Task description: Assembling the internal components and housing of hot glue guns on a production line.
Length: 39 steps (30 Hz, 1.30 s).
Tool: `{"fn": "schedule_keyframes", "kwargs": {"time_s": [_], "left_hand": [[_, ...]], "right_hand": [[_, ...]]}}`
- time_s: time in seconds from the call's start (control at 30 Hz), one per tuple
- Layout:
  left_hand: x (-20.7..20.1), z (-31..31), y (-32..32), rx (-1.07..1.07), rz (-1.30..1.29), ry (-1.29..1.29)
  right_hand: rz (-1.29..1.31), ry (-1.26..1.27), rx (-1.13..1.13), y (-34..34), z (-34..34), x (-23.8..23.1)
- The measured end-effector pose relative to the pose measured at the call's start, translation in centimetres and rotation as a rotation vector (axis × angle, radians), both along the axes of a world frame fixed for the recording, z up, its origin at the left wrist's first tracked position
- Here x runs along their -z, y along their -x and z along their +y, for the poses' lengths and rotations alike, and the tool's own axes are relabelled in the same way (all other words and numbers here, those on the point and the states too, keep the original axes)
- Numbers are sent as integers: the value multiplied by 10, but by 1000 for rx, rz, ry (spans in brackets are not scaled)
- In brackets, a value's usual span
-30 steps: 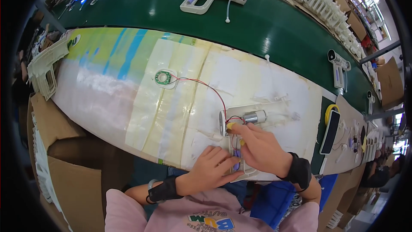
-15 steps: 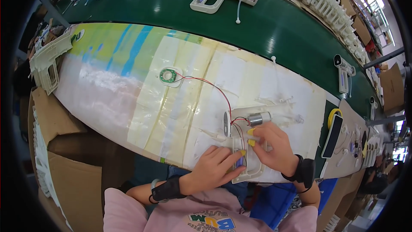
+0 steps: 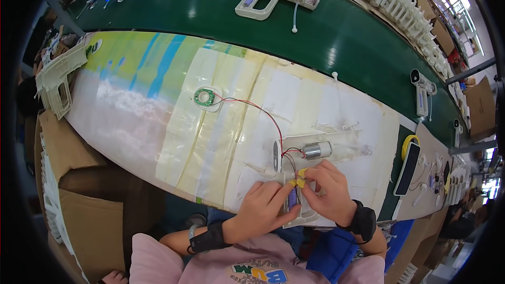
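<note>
A white plastic gun-shaped housing half (image 3: 306, 139) lies on the covered bench in front of me. It holds a silver motor (image 3: 315, 150) and a purple cylindrical battery (image 3: 292, 199) in its handle. Red and black wires (image 3: 271, 120) run from it to a ring-shaped green circuit board (image 3: 204, 97) on a white part. My left hand (image 3: 262, 203) is closed over the handle, thumb beside the battery. Yellow-wrapped fingertips of my right hand (image 3: 329, 192) pinch the thin wires above the battery, touching my left index finger; the wire ends are hidden.
Beyond the bench, a green conveyor belt (image 3: 210, 8) carries similar assemblies, one being a white gun-shaped unit (image 3: 265, 8). At right lie a phone (image 3: 407, 169) and a yellow tape roll (image 3: 408, 142). White housings (image 3: 55, 87) are stacked at left, above a cardboard box (image 3: 92, 226).
My right hand has moved left and slightly down, bringing its fingertips against my left index finger. The motor is more exposed, and the view has shifted slightly.
</note>
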<state>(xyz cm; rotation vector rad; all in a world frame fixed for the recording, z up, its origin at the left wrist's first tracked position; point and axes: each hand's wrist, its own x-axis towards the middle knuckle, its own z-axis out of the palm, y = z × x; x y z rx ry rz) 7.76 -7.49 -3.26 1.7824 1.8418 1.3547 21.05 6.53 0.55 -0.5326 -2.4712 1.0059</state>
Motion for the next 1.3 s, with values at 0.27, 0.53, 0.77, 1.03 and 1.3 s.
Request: {"fn": "schedule_keyframes", "kwargs": {"time_s": [0.27, 0.53, 0.77, 1.03, 1.3], "left_hand": [[6, 0, 0, 14, 22, -15], [-2, -5, 4, 124, 94, -25], [5, -20, 20, 168, 70, 0], [-3, -16, 33, 202, -39, -27], [-5, 31, 183, -496, 402, 203]], "right_hand": [[-58, -22, -26, 8, 4, -4], [-181, -132, 22, 9, 0, -11], [-78, -447, 76, -6, 27, -28], [29, -264, 48, -11, 30, -12], [75, -251, 235, -18, 37, -36]]}}
